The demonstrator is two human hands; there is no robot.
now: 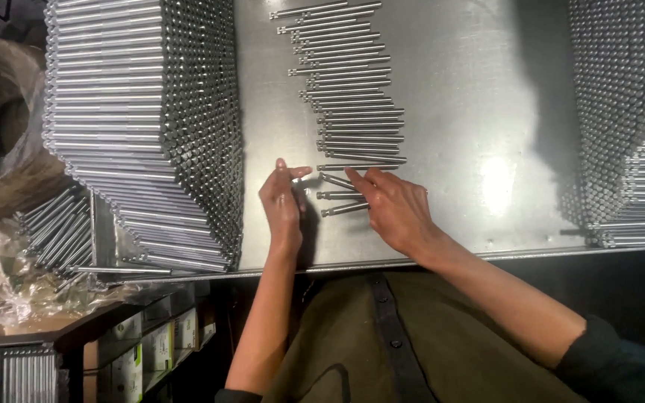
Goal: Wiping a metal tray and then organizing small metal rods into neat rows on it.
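Nearest the camera, an olive-green garment (382, 336) with a dark button strip fills the bottom of the view, and two bare forearms reach out from it over the edge of a metal table (472, 112).

Just past that edge, the left hand (284, 205) is held with thumb and fingers pinched together on the end of a short steel pin; how firmly it is gripped cannot be told. The right hand (396, 209) is laid flat with fingers spread, its fingertips pressed on three loose pins (340, 195) lying askew between the hands.

Beyond the fingertips, a long row of pins (349, 89) is already laid side by side, running away up the table. By that row, much of the laying-out seems done, while the three skewed pins are not yet aligned with it.

Farther off, large stacks of rods (143, 112) are piled at the left and more rods (628, 112) at the right; whether these are finished or waiting cannot be judged.
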